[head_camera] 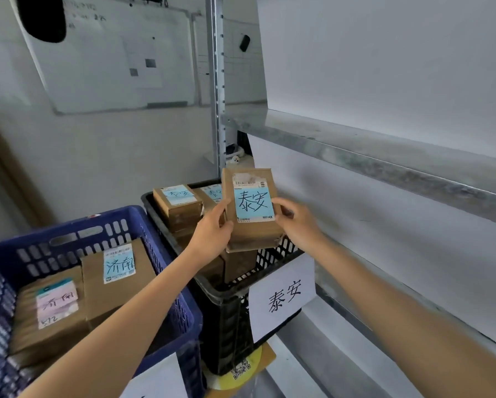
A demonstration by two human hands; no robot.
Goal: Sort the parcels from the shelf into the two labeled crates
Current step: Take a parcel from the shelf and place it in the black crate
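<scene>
A brown cardboard parcel (252, 231) with a blue handwritten label is held above the black crate (226, 300). My left hand (212, 231) grips its left edge and my right hand (298, 222) grips its right edge. The black crate carries a white paper sign (282, 297) with the same two characters as the parcel's label. Inside it lie other brown parcels (177, 205) with blue labels. To its left stands a blue crate (166, 282) holding brown parcels (114, 277) with a different label.
A grey metal shelf (384, 156) runs along the right, its upright post (219, 81) behind the black crate. A lower shelf edge (355, 305) lies under my right forearm. A whiteboard (111, 53) hangs on the back wall.
</scene>
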